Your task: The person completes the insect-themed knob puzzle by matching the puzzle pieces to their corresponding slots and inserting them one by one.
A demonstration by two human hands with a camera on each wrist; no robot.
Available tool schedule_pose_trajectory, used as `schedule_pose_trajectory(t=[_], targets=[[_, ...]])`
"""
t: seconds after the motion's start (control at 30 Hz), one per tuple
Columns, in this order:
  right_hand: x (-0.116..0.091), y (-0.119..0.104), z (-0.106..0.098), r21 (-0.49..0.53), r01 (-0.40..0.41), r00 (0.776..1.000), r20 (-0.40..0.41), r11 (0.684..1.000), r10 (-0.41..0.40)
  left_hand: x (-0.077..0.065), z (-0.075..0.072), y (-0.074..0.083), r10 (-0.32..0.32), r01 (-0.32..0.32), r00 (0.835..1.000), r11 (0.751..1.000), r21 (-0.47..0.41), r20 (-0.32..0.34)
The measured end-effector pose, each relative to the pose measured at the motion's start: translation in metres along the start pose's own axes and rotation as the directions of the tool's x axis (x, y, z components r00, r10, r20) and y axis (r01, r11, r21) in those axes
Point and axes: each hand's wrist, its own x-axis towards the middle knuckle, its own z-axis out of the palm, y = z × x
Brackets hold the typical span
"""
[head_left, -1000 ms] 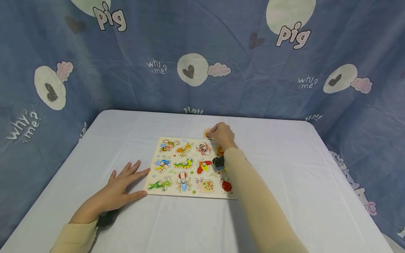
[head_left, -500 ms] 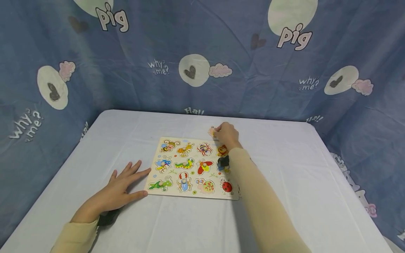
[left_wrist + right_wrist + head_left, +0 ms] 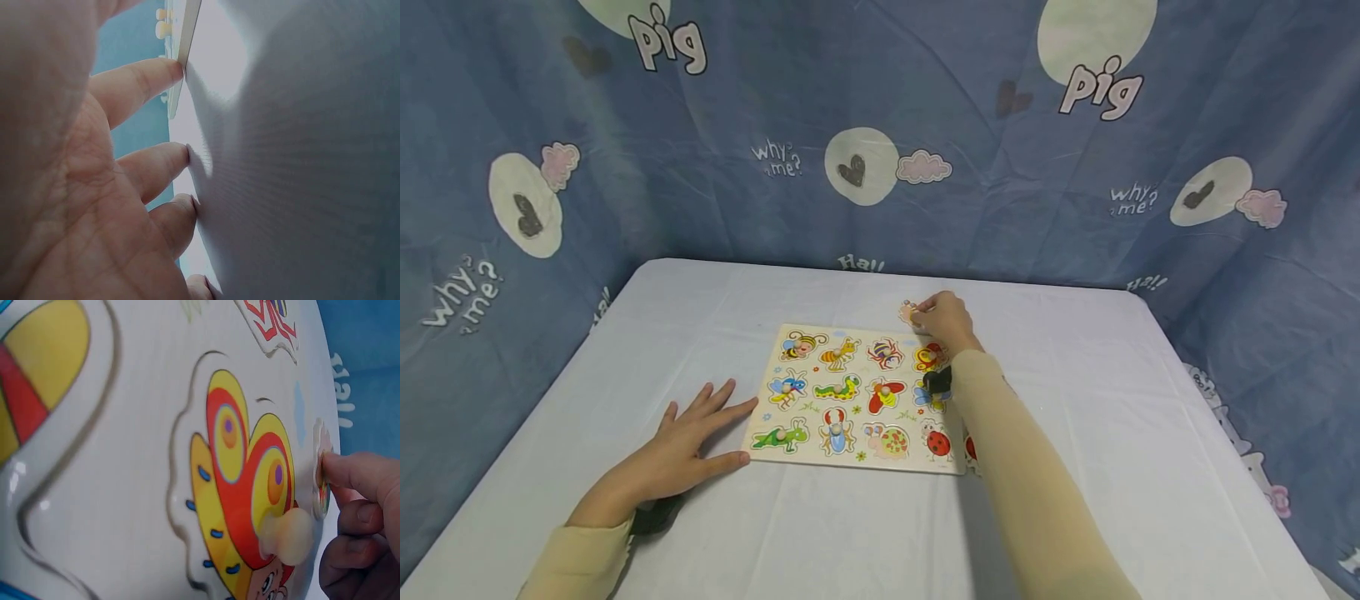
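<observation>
A wooden peg puzzle board (image 3: 865, 450) with insect pictures lies on the table. Beyond its far edge, my right hand (image 3: 949, 321) pinches a pale pink snail puzzle piece (image 3: 909, 312) between thumb and fingers. The right wrist view shows the thumb pressed on this piece (image 3: 322, 478), low by the tabletop; the other fingers curl beneath. My left hand (image 3: 681, 450) rests spread at the board's left side. In the left wrist view, one fingertip (image 3: 172, 70) touches the board's edge. A knobbed butterfly piece (image 3: 240, 481) sits in the board near the right hand.
A ladybug piece (image 3: 972, 450) lies just right of the board, partly hidden by the right sleeve (image 3: 1015, 450). The snail picture (image 3: 887, 442) and ladybug picture (image 3: 937, 442) on the board carry no knobs. A blue cloth (image 3: 880, 225) hangs behind the white table.
My right hand has shifted a little to the right with the snail puzzle piece. More of the board's right side and the ladybug piece now show. The left hand stays in place.
</observation>
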Motion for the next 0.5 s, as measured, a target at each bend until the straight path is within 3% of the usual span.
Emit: schedule_pose_trajectory(t=[0.23, 0.5], targets=[[0.000, 0.003, -0.001, -0.018, 0.025, 0.999, 0.037, 1.000, -0.025, 0.000, 0.000, 0.000, 0.006, -0.006, 1.000, 1.000, -0.006, 0.005], [-0.001, 0.013, -0.010, 0.075, 0.059, 0.996, 0.068, 0.995, -0.065, 0.000, -0.001, 0.000, -0.004, 0.005, 1.000, 1.000, -0.011, 0.011]])
